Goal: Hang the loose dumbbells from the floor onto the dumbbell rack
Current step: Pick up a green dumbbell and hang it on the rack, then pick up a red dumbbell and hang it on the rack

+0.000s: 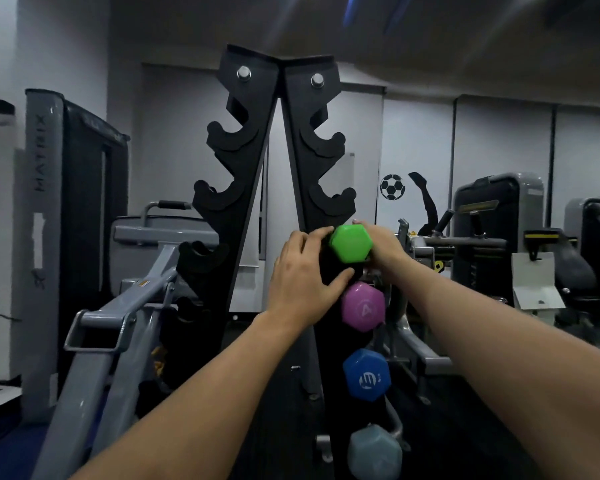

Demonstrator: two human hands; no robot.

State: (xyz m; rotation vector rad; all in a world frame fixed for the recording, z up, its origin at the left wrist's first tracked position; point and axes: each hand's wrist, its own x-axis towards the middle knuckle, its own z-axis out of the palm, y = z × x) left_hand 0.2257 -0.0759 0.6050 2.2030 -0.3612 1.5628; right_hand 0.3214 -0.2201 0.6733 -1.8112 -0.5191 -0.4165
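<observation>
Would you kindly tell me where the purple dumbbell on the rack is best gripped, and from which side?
Probably by its handle behind the hexagonal head, coming from the right: the purple dumbbell sits end-on in the rack, whose upright blocks its left side. The handle itself is hidden.

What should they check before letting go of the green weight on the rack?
1. Green dumbbell level with a rack hook: ok.
2. Handle seated in the hook: cannot tell, hidden.
3. Left hand steadying beside it: ok.
4. Right hand holding it: ok.
5. Clear of the purple dumbbell below: ok, small gap.
6. Upper hooks free: ok.
</observation>
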